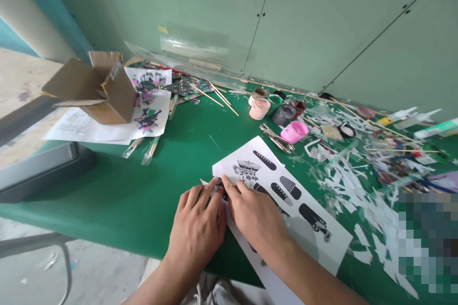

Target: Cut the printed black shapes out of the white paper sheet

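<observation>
Nearby, paint jars (284, 115) stand beyond the printed sheet (303, 200), paper scraps (372, 207) alongside

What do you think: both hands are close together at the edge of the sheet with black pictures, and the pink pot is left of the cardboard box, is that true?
Not quite: the head view shows the pink pot right of the cardboard box, not left. The left hand and right hand are indeed close together at the edge of the sheet with black pictures.

Extends forearms (315, 274) from bottom edge; holds left hand (198, 221) and right hand (254, 214) palm-down at lower centre, close at the fingertips (224, 180).
</observation>
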`<action>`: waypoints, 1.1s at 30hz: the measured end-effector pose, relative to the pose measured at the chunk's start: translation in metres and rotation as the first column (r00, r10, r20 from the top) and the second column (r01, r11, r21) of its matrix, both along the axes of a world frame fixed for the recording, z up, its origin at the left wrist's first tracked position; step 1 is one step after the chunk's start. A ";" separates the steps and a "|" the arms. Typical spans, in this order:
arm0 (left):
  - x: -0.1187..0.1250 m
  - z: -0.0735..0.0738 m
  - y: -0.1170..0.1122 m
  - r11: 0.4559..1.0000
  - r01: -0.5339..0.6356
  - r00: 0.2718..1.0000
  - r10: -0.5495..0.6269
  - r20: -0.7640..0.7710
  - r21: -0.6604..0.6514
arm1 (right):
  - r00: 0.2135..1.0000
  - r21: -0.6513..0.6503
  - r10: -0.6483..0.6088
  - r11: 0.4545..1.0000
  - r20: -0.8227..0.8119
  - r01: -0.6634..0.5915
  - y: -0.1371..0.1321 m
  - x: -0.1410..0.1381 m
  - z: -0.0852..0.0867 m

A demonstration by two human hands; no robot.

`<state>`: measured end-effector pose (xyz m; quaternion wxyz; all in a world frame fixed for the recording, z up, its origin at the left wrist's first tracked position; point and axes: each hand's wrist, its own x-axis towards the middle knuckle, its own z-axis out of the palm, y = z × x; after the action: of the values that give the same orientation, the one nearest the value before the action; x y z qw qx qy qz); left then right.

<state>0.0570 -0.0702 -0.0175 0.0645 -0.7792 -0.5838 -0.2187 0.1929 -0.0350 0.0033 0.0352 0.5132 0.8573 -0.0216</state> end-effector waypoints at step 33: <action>0.001 0.000 0.000 1.000 -0.011 0.999 0.011 -0.031 -0.013 | 0.998 0.015 -0.041 0.999 0.043 0.040 -0.015 0.011 -0.002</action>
<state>0.0578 -0.0702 -0.0175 0.0695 -0.7797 -0.5886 -0.2022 0.2037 -0.0503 0.0011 0.0496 0.5311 0.8459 -0.0050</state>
